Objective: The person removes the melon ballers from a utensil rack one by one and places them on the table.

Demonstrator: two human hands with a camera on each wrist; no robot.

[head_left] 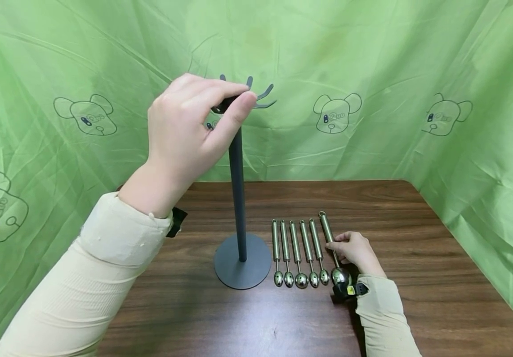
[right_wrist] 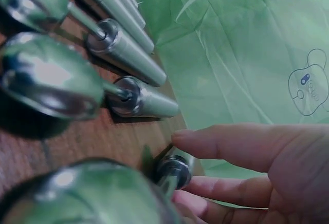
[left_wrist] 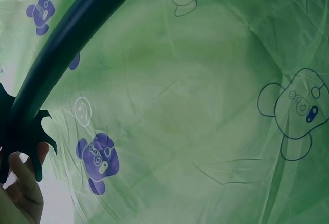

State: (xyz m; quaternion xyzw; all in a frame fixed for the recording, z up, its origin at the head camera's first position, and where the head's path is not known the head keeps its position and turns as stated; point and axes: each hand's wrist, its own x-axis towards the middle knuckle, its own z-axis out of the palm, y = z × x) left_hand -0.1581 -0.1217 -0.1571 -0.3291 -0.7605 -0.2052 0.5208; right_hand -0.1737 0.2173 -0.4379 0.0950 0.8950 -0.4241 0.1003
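My left hand (head_left: 185, 119) is raised at the top of a dark grey hook stand (head_left: 237, 188), thumb and fingers gripping its hooked head. In the left wrist view, the fingers (left_wrist: 28, 190) show beneath the curved hooks (left_wrist: 46, 142). Down on the right, my right hand (head_left: 358, 250) pinches the lower handle of the largest steel scoop (head_left: 325, 228), which has a rounded bowl and a ring at the handle end. The right wrist view shows the thumb (right_wrist: 221, 144) on one side of that handle and fingers on the other. The scoop lies on the table.
Several smaller steel scoops (head_left: 296, 241) lie side by side between the stand and the right hand, bowls toward me. The stand's round base (head_left: 225, 272) rests on the brown wooden table (head_left: 194, 317). Green cloth (head_left: 296, 39) with bear drawings hangs around the table.
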